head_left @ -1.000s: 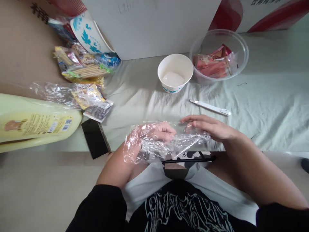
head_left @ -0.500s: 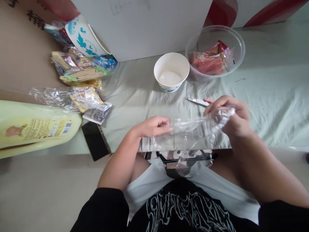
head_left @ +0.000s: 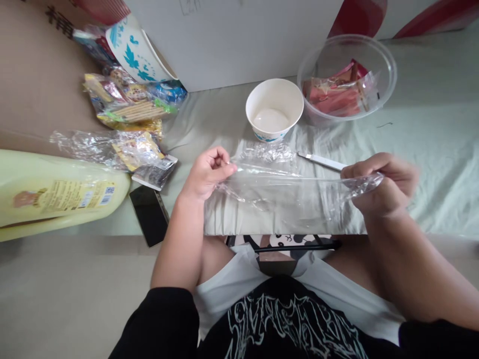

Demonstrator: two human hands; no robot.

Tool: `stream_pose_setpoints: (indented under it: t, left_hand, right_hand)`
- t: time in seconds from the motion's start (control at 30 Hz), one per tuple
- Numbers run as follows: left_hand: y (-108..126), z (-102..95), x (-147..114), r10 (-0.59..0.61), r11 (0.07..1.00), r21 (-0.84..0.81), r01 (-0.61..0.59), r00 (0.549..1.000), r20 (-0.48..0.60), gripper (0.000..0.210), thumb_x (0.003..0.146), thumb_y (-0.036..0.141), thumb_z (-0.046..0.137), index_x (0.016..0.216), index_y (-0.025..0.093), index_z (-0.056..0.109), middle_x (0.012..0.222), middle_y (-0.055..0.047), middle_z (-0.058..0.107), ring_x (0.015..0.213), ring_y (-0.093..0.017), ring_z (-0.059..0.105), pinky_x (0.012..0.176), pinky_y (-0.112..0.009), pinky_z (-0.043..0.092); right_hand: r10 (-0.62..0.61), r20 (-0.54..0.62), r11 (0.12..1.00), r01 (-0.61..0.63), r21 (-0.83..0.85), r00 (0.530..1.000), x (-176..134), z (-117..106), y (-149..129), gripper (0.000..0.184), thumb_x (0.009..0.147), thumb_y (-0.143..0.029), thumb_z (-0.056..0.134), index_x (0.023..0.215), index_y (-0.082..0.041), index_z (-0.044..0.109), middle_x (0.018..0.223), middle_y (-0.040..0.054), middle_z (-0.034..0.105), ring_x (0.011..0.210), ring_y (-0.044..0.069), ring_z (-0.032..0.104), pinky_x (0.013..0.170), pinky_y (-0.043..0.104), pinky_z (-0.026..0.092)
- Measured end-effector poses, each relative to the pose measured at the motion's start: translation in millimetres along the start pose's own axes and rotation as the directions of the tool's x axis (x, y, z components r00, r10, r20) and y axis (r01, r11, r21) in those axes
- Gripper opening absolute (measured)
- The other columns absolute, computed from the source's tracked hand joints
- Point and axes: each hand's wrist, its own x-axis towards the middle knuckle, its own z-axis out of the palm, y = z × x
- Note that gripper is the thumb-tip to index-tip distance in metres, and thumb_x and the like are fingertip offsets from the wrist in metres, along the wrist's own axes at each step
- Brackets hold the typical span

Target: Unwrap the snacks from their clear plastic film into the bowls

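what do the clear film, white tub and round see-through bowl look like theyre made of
Clear film: probably thin, glossy plastic; it is see-through, with fine creases and bright glints.
White tub: likely smooth, coated paperboard, going by its plain pale walls, though plastic could look similar.
Round bowl: seems rigid, smooth clear plastic, since red packets show through it; glass can't be ruled out.

One held plastic film [head_left: 288, 194], two paper cups [head_left: 274, 102], one phone [head_left: 149, 213].

Room left of the cup [head_left: 274, 110]; film [head_left: 290, 189] perhaps blocks its front.
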Motion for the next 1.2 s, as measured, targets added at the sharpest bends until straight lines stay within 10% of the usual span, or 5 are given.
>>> stream_pose_setpoints:
  t: [0.43, 0.5, 0.63, 0.87, 1.2]
  left_hand:
    - [2, -7.0, -14, -0.436, 0.900, 0.306, 0.310, 0.657, 0.615, 0.070, 0.075, 0.016, 0.076, 0.137, 0.025, 0.044, 0.083, -0.001, 0.074, 0.057, -0.014, 0.071, 0.051, -0.020, 0.051]
    - [1, -5.4, -13, -0.431, 0.901, 0.313, 0.300, 0.703, 0.566, 0.057, 0.078, 0.018, 0.073, 0.130, 0.022, 0.050, 0.068, 0.003, 0.070, 0.051, -0.012, 0.066, 0.050, -0.020, 0.050]
    - [-2, -1.6, -8, -0.152, 0.988, 0.017, 0.151, 0.981, 0.118, 0.039, 0.078, 0.025, 0.073, 0.111, 0.023, 0.053, 0.063, 0.007, 0.063, 0.054, -0.009, 0.063, 0.051, -0.016, 0.046]
    - [-1, 2.7, -8, -0.367, 0.928, 0.035, 0.370, 0.895, 0.255, 0.067, 0.071, 0.020, 0.079, 0.129, 0.025, 0.046, 0.095, -0.003, 0.074, 0.077, -0.017, 0.074, 0.062, -0.024, 0.053]
    - [-8, 6.6, 1, -0.119, 0.992, -0.041, 0.118, 0.993, -0.013, 0.009, 0.068, 0.024, 0.070, 0.069, 0.017, 0.064, 0.081, -0.004, 0.071, 0.068, -0.012, 0.063, 0.057, -0.023, 0.043]
  right_hand:
    - [-0.016, -0.221, 0.998, 0.030, 0.060, 0.975, 7, 13, -8, 0.010, 0.050, -0.021, 0.056, 0.049, -0.024, 0.065, 0.042, -0.0011, 0.057, 0.034, 0.013, 0.047, 0.034, 0.026, 0.028]
    - [-0.009, -0.261, 0.997, 0.028, 0.067, 0.965, 8, 13, -7, 0.010, 0.049, -0.020, 0.054, 0.049, -0.024, 0.063, 0.041, -0.0015, 0.056, 0.034, 0.013, 0.046, 0.034, 0.026, 0.028]
    - [-0.005, -0.350, 0.997, 0.030, 0.068, 0.937, 11, 16, -5, 0.010, 0.048, -0.020, 0.051, 0.048, -0.025, 0.059, 0.038, -0.0021, 0.051, 0.033, 0.014, 0.044, 0.034, 0.027, 0.027]
    - [-0.016, -0.366, 0.996, 0.049, 0.080, 0.931, 12, 15, 0, 0.009, 0.048, -0.018, 0.053, 0.049, -0.023, 0.061, 0.039, -0.0018, 0.051, 0.034, 0.013, 0.044, 0.033, 0.025, 0.027]
    - [-0.038, -0.351, 0.992, 0.078, 0.100, 0.935, 12, 13, 7, 0.015, 0.050, -0.017, 0.050, 0.051, -0.021, 0.065, 0.041, -0.0028, 0.055, 0.035, 0.011, 0.044, 0.033, 0.022, 0.026]
